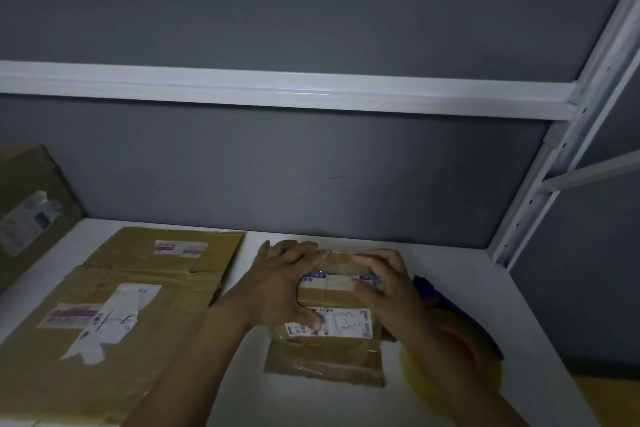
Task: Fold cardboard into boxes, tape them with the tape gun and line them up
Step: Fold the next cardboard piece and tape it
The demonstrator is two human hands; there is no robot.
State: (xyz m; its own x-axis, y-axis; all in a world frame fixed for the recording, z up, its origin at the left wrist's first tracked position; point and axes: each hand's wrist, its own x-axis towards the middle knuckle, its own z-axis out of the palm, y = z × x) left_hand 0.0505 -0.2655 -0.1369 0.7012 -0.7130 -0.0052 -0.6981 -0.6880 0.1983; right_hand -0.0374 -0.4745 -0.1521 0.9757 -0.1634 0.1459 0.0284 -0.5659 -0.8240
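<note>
A small flattened cardboard box [329, 350] with a white shipping label lies on the white shelf [450, 274] in front of me. My left hand [287, 284] grips its left side, fingers spread over the far flap and thumb on the label. My right hand [388, 291] holds the right side, fingers curled over the taped far flap. A blue tape gun [446, 305] with an orange hub and a yellowish tape roll [415, 371] lies just right of the box, partly hidden by my right forearm.
A stack of larger flattened cardboard sheets [117, 305] with torn labels lies at the left. A bigger box [31, 204] leans at the far left. A grey back wall and a white shelf upright [540, 191] close in the space.
</note>
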